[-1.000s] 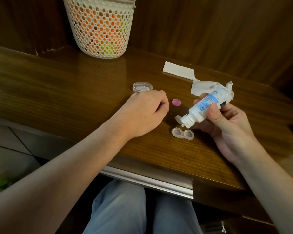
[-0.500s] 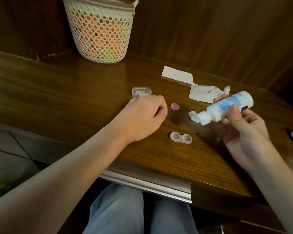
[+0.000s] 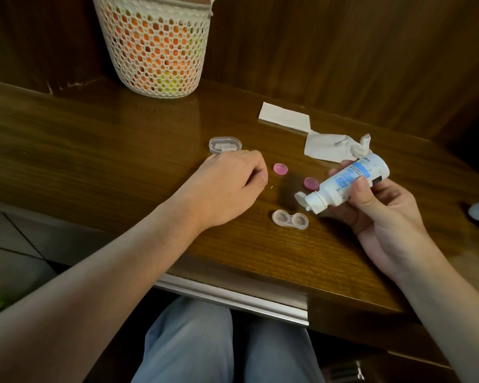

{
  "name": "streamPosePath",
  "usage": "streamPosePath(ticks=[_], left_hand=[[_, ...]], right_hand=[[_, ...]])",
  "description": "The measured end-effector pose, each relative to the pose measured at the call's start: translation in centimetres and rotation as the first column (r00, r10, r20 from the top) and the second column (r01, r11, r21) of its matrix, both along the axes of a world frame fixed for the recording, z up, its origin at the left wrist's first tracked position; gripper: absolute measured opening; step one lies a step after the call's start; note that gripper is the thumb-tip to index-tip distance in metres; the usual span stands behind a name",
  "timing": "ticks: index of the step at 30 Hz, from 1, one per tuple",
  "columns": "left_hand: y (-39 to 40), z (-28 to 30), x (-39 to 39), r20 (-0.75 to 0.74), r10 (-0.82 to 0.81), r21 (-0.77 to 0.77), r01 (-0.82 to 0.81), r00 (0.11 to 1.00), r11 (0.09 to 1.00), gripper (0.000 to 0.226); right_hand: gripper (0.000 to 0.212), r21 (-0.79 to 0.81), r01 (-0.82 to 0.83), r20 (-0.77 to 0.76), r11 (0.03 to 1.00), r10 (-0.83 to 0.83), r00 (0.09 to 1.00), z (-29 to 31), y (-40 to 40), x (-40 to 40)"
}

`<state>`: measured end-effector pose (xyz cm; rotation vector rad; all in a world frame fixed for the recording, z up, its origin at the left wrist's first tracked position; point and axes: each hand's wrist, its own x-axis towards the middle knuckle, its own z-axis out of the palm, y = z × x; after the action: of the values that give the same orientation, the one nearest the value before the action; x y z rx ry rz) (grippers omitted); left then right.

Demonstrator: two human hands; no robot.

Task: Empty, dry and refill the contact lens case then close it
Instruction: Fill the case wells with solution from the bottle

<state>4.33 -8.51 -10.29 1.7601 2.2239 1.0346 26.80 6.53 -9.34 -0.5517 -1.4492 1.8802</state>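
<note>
Right grip (image 3: 376, 217) — solution bottle (image 3: 349, 183)

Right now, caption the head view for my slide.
Right hand tilts white solution bottle near uncapped clear lens case; left hand idle.

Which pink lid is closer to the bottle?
The pink lid on the right, sitting right beside the bottle near its nozzle end. The other pink lid lies farther left, next to the left hand.

One head-worn wide-angle view, forward and down, close over the wooden table (image 3: 122, 150).
</note>
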Motion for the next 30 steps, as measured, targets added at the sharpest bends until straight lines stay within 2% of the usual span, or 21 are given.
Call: streamPosePath(ticks=[19, 30], left_hand=[[-0.06, 0.25, 0.14, -0.001, 0.012, -0.014, -0.012, 1.0, 1.0, 0.011], [-0.05, 0.16, 0.21, -0.012, 0.021, -0.018, -0.022, 1.0, 1.0, 0.011]], right_hand=[[0.043, 0.017, -0.017, 0.02, 1.0, 0.017, 1.0, -0.07, 0.1, 0.0], [0.027, 0.039, -0.024, 0.018, 0.999, 0.023, 1.0, 0.13, -0.24, 0.01]])
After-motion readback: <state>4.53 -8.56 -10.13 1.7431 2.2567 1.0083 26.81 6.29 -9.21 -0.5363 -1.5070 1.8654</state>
